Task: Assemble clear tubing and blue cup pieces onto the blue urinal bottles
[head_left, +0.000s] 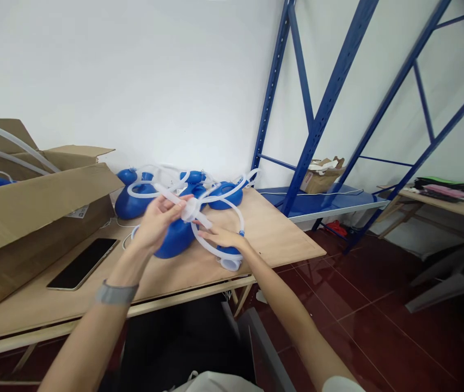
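A translucent white plastic tube fitting with a round flange (191,209) is held up over the table, slanting down to the right. My left hand (155,222) has its fingers closed around the fitting's upper left part. My right hand (223,238) is close by the lower end, fingers stretched out; whether they touch it is hard to see. Below the fitting stands a blue plastic bottle (174,240). A clear hose (240,219) loops to the right, and a white round cup-like end (230,264) lies below my right hand.
Several more blue bottles with hoses, one of them a rounded blue bottle (227,195), stand along the wall. A phone (83,264) lies on the wooden table (283,239). At left is an open cardboard box (44,209) with bottles and hoses. A blue metal rack (317,122) stands right.
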The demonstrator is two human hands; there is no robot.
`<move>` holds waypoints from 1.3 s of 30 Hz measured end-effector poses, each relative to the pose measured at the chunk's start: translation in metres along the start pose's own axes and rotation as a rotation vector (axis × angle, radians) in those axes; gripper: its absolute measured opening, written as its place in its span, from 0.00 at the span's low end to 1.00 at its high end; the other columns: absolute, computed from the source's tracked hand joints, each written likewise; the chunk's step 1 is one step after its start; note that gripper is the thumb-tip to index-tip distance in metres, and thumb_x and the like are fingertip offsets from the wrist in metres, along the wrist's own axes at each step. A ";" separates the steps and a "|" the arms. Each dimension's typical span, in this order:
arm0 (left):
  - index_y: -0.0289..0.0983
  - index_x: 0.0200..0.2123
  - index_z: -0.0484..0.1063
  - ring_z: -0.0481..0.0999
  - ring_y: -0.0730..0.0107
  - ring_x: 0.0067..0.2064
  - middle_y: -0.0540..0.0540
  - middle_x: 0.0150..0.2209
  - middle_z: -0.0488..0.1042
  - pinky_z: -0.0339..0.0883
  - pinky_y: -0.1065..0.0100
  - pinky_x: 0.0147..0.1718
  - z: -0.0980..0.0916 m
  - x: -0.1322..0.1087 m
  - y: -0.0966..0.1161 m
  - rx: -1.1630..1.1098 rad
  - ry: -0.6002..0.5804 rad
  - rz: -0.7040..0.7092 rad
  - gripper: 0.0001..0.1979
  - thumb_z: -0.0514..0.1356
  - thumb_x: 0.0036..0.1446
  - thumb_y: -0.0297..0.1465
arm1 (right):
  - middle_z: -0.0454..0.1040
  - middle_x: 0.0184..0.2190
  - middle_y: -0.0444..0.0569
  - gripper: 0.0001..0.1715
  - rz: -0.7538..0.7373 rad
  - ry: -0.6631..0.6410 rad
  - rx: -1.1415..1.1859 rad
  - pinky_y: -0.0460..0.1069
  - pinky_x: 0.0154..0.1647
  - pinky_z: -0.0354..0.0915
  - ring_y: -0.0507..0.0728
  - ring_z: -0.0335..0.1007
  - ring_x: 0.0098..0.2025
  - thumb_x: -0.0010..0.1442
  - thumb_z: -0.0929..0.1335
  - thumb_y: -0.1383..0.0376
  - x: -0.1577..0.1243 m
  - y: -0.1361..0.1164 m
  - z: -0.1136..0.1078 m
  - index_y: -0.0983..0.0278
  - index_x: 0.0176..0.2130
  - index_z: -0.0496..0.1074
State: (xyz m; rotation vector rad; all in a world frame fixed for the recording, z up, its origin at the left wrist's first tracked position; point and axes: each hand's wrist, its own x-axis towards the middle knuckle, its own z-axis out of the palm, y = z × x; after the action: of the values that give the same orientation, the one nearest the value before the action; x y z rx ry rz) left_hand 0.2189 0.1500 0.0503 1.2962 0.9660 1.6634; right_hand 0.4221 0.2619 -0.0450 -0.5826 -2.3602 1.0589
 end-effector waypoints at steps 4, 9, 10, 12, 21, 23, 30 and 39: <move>0.37 0.43 0.76 0.84 0.48 0.47 0.37 0.47 0.84 0.82 0.51 0.46 -0.058 -0.009 0.032 0.200 0.128 0.055 0.30 0.78 0.42 0.47 | 0.53 0.77 0.49 0.35 -0.034 -0.078 -0.094 0.62 0.79 0.44 0.63 0.44 0.79 0.74 0.63 0.47 0.005 0.002 -0.003 0.52 0.74 0.59; 0.39 0.35 0.73 0.83 0.49 0.43 0.43 0.42 0.85 0.81 0.45 0.47 -0.109 -0.036 0.023 0.364 0.269 0.129 0.28 0.78 0.42 0.51 | 0.49 0.76 0.47 0.26 -0.018 -0.095 -0.129 0.61 0.79 0.42 0.63 0.40 0.80 0.76 0.61 0.50 0.014 0.013 -0.001 0.51 0.66 0.71; 0.39 0.35 0.73 0.83 0.48 0.44 0.42 0.43 0.85 0.81 0.46 0.47 -0.112 -0.039 0.017 0.364 0.271 0.124 0.28 0.78 0.42 0.51 | 0.50 0.75 0.47 0.26 0.005 -0.073 -0.124 0.60 0.79 0.43 0.63 0.42 0.79 0.76 0.61 0.49 0.017 0.014 0.000 0.52 0.66 0.72; 0.40 0.36 0.74 0.83 0.49 0.45 0.40 0.45 0.85 0.81 0.47 0.47 -0.115 -0.043 0.009 0.342 0.294 0.143 0.28 0.78 0.42 0.51 | 0.56 0.72 0.50 0.28 0.065 -0.027 -0.102 0.60 0.78 0.46 0.63 0.50 0.76 0.75 0.62 0.46 0.023 0.015 0.002 0.53 0.65 0.71; 0.41 0.39 0.74 0.83 0.49 0.47 0.44 0.46 0.85 0.75 0.38 0.56 -0.131 -0.043 -0.002 0.366 0.360 0.193 0.27 0.78 0.42 0.48 | 0.64 0.71 0.51 0.39 0.125 0.052 0.052 0.59 0.76 0.53 0.63 0.59 0.72 0.66 0.71 0.46 0.046 0.030 0.001 0.55 0.70 0.63; 0.41 0.41 0.74 0.84 0.47 0.48 0.42 0.46 0.85 0.76 0.40 0.56 -0.125 -0.048 -0.015 0.412 0.288 0.162 0.27 0.77 0.44 0.48 | 0.56 0.76 0.52 0.50 0.155 0.056 0.102 0.61 0.77 0.49 0.65 0.52 0.76 0.62 0.75 0.47 0.051 0.032 0.001 0.54 0.74 0.56; 0.41 0.39 0.69 0.83 0.47 0.53 0.36 0.50 0.84 0.74 0.46 0.58 -0.103 -0.047 -0.053 0.321 0.318 0.179 0.26 0.77 0.45 0.44 | 0.49 0.79 0.49 0.61 0.150 0.052 0.161 0.63 0.78 0.49 0.68 0.44 0.79 0.56 0.78 0.44 0.065 0.025 -0.001 0.50 0.77 0.52; 0.41 0.39 0.64 0.84 0.55 0.49 0.40 0.48 0.83 0.78 0.54 0.50 -0.109 -0.043 -0.058 0.222 0.485 0.187 0.28 0.77 0.43 0.38 | 0.66 0.62 0.57 0.46 0.200 0.087 -0.076 0.65 0.71 0.56 0.69 0.61 0.68 0.64 0.69 0.36 0.061 0.028 -0.007 0.55 0.71 0.64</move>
State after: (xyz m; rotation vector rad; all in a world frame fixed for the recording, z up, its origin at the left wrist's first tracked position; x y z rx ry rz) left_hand 0.1263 0.1230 -0.0389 1.1716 1.3791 2.1208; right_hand 0.3828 0.3173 -0.0474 -0.8901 -2.3108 1.0083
